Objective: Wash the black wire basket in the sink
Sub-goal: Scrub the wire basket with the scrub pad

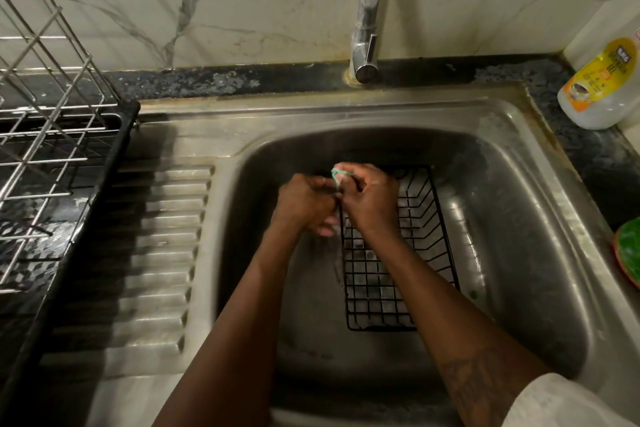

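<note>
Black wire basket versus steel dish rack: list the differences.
Colour: the black wire basket is dark-coated; the steel dish rack is bare silver. Place: the basket lies in the sink; the rack stands on a black tray. Handling: the left hand grips the basket, the right hand holds a green scrubber; the rack is untouched. Both are wire grids.

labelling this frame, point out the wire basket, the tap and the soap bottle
black wire basket [377, 291], head view, on its grid floor
tap [371, 3], head view, on its upright pipe
soap bottle [604, 74], head view, on its yellow label
</note>
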The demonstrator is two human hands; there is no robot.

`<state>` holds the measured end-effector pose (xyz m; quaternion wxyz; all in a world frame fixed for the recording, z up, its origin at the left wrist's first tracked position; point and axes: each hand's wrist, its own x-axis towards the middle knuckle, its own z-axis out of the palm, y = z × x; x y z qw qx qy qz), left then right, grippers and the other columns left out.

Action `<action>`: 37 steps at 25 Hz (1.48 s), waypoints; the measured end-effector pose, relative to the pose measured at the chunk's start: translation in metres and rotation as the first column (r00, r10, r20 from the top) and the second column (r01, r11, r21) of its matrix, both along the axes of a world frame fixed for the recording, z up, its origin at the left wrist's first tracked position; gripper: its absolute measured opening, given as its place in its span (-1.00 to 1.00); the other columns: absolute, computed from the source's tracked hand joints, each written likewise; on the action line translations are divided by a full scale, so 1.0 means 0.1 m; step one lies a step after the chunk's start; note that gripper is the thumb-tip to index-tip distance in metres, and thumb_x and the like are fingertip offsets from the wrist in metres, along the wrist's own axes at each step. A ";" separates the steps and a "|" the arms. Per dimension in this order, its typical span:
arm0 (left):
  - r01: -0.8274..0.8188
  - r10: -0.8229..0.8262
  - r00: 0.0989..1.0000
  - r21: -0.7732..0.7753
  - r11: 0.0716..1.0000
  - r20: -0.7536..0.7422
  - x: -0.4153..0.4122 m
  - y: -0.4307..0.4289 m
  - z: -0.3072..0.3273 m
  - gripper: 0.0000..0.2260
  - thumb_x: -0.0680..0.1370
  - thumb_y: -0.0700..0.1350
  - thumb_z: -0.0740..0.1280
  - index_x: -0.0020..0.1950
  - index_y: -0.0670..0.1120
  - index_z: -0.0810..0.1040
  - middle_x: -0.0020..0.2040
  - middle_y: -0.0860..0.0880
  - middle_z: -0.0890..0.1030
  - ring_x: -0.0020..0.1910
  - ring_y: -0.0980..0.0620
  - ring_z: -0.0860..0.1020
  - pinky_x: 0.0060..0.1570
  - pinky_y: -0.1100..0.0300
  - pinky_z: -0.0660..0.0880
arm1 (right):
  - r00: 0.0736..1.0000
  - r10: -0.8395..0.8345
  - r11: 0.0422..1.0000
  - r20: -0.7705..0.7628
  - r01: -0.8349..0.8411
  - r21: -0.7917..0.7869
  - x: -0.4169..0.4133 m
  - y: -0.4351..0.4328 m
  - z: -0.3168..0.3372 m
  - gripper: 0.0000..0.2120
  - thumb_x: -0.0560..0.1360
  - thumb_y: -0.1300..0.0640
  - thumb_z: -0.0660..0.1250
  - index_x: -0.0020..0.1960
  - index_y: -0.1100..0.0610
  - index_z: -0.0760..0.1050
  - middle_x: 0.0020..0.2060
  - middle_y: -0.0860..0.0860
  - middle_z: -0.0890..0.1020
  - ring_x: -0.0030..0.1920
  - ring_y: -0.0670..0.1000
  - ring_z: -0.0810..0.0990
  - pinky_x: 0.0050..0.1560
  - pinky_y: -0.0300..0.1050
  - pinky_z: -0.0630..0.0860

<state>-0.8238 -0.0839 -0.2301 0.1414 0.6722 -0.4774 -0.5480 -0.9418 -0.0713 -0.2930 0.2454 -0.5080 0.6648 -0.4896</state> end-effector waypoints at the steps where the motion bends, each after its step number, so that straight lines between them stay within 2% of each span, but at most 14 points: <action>1: -0.022 0.022 1.000 0.007 1.000 -0.008 0.00 -0.01 0.00 -0.86 0.57 -0.17 0.44 0.13 -0.05 0.64 -0.17 -0.18 0.71 -0.33 -0.10 0.72 -0.27 -0.09 0.69 | 0.995 0.095 0.995 0.008 -0.095 0.030 -0.02 -0.01 0.04 -0.80 0.53 0.27 0.39 0.10 0.13 0.70 0.01 -0.03 0.71 0.03 -0.13 0.67 0.15 -0.14 0.61; 4: -0.016 0.014 0.999 0.035 0.999 0.048 -0.02 0.02 0.04 -0.86 0.55 -0.24 0.40 -0.12 -0.01 0.58 -0.30 -0.20 0.70 -0.36 -0.14 0.71 -0.26 -0.10 0.69 | 0.936 0.333 0.931 0.112 -0.345 0.117 -0.07 0.01 0.11 -0.81 0.47 0.33 0.46 0.05 0.16 0.72 -0.07 -0.07 0.72 -0.01 -0.15 0.69 0.11 -0.19 0.62; 6: -0.009 0.007 1.000 0.069 0.998 0.028 -0.03 0.04 0.09 -0.83 0.58 -0.27 0.36 -0.09 0.01 0.51 -0.23 -0.26 0.69 -0.31 -0.18 0.72 -0.24 -0.13 0.69 | 0.933 0.356 0.928 0.052 -0.359 0.093 -0.04 0.04 0.10 -0.81 0.43 0.31 0.48 0.02 0.15 0.72 -0.09 -0.05 0.72 -0.04 -0.12 0.70 0.07 -0.15 0.64; 9: -0.013 0.014 1.000 0.084 0.996 -0.010 -0.04 0.04 0.11 -0.79 0.60 -0.25 0.35 0.17 -0.01 0.50 -0.10 -0.29 0.69 -0.29 -0.21 0.72 -0.29 -0.12 0.68 | 0.984 0.174 0.985 -0.031 -0.174 0.017 0.07 -0.01 0.06 -0.82 0.47 0.29 0.40 0.01 0.12 0.70 -0.07 0.00 0.71 -0.05 -0.07 0.68 0.05 -0.08 0.65; 12: -0.036 0.045 0.997 0.137 0.990 -0.064 -0.06 0.04 0.10 -0.54 0.58 -0.30 0.37 0.38 0.11 0.39 -0.08 -0.29 0.69 -0.34 -0.17 0.70 -0.34 -0.11 0.67 | 0.974 -0.088 0.993 -0.207 0.102 0.057 -0.06 0.01 0.14 -0.74 0.50 0.32 0.41 0.15 0.12 0.66 0.03 0.03 0.67 0.00 -0.11 0.60 -0.13 -0.50 0.48; 15: -0.066 0.088 0.991 0.207 0.976 -0.097 -0.05 0.05 0.13 -0.33 0.58 -0.36 0.35 0.57 0.12 0.24 -0.15 -0.21 0.67 -0.30 -0.14 0.71 -0.27 -0.09 0.69 | 0.893 -0.299 0.941 -0.336 0.334 0.051 -0.49 0.05 0.21 -0.73 0.51 0.34 0.41 0.19 0.18 0.65 0.07 0.12 0.66 0.00 -0.03 0.61 -0.17 -0.52 0.33; 18: -0.058 0.089 0.987 0.218 0.974 -0.136 -0.08 0.08 0.22 -0.31 0.59 -0.37 0.34 0.60 0.11 0.21 -0.23 -0.18 0.61 -0.32 -0.11 0.65 -0.26 -0.04 0.66 | 0.912 -0.251 0.953 -0.324 0.291 0.083 -0.44 0.08 0.20 -0.79 0.54 0.31 0.38 0.16 0.24 0.65 0.00 0.08 0.63 -0.08 -0.03 0.59 -0.15 -0.45 0.41; 21: -0.042 0.060 0.995 0.206 0.978 -0.081 -0.06 0.06 0.20 -0.33 0.57 -0.35 0.39 0.58 0.09 0.27 -0.30 -0.20 0.68 -0.35 -0.12 0.70 -0.27 -0.09 0.67 | 0.949 0.085 0.994 -0.303 -0.060 0.090 0.01 0.10 0.14 -0.82 0.56 0.27 0.35 0.12 0.22 0.67 -0.05 0.06 0.61 -0.09 -0.08 0.53 -0.14 -0.54 0.34; 23: -0.034 0.039 0.999 0.172 0.984 -0.024 -0.03 0.06 0.22 -0.38 0.56 -0.29 0.41 0.54 0.09 0.33 -0.33 -0.19 0.70 -0.33 -0.16 0.72 -0.21 -0.12 0.69 | 0.941 0.167 0.986 -0.296 -0.162 0.042 0.10 0.07 0.11 -0.82 0.55 0.30 0.35 0.09 0.25 0.69 -0.06 0.11 0.65 -0.14 -0.11 0.52 -0.11 -0.56 0.32; 26: -0.089 0.108 0.990 0.192 0.977 -0.091 -0.07 0.09 0.26 -0.39 0.56 -0.35 0.40 0.52 0.08 0.35 -0.27 -0.22 0.65 -0.32 -0.17 0.68 -0.17 -0.14 0.65 | 0.978 -0.104 0.994 -0.182 0.111 0.026 -0.10 0.06 0.12 -0.82 0.53 0.34 0.37 0.09 0.22 0.67 -0.04 0.09 0.64 -0.14 -0.12 0.55 -0.17 -0.57 0.36; 29: -0.112 0.136 0.985 0.210 0.971 -0.106 -0.13 0.08 0.23 -0.36 0.58 -0.40 0.34 0.55 0.07 0.29 -0.25 -0.19 0.58 -0.33 -0.15 0.63 -0.18 -0.15 0.63 | 0.900 -0.370 0.917 -0.229 0.393 0.067 -0.32 0.08 0.10 -0.87 0.51 0.32 0.39 0.03 0.16 0.61 -0.09 0.04 0.62 -0.14 -0.08 0.50 -0.33 -0.56 0.28; 32: -0.106 0.130 0.987 0.224 0.969 -0.093 -0.14 0.08 0.23 -0.35 0.58 -0.41 0.33 0.56 0.08 0.28 -0.26 -0.23 0.57 -0.26 -0.20 0.67 -0.09 -0.21 0.64 | 0.908 -0.387 0.910 -0.159 0.404 0.091 -0.25 0.02 0.01 -0.91 0.47 0.34 0.39 -0.06 0.19 0.60 -0.18 0.05 0.65 -0.19 -0.02 0.56 -0.27 -0.56 0.30; 35: -0.083 0.105 0.991 0.226 0.971 -0.087 -0.15 0.06 0.19 -0.35 0.57 -0.40 0.36 0.55 0.08 0.29 -0.26 -0.24 0.60 -0.27 -0.22 0.66 -0.15 -0.20 0.64 | 0.943 -0.322 0.926 -0.086 0.332 0.179 -0.17 0.01 -0.13 -0.91 0.49 0.28 0.42 -0.06 0.11 0.60 -0.16 0.02 0.67 -0.10 0.05 0.65 -0.26 -0.31 0.44; 37: -0.096 0.119 0.989 0.237 0.967 -0.084 -0.13 0.06 0.19 -0.50 0.57 -0.32 0.39 0.42 0.08 0.43 -0.35 -0.17 0.65 -0.33 -0.20 0.66 -0.13 -0.21 0.66 | 0.966 -0.253 0.944 -0.045 0.257 0.206 -0.05 0.04 -0.15 -0.92 0.50 0.27 0.41 -0.06 0.12 0.60 -0.18 0.02 0.66 -0.13 0.03 0.65 -0.31 -0.29 0.45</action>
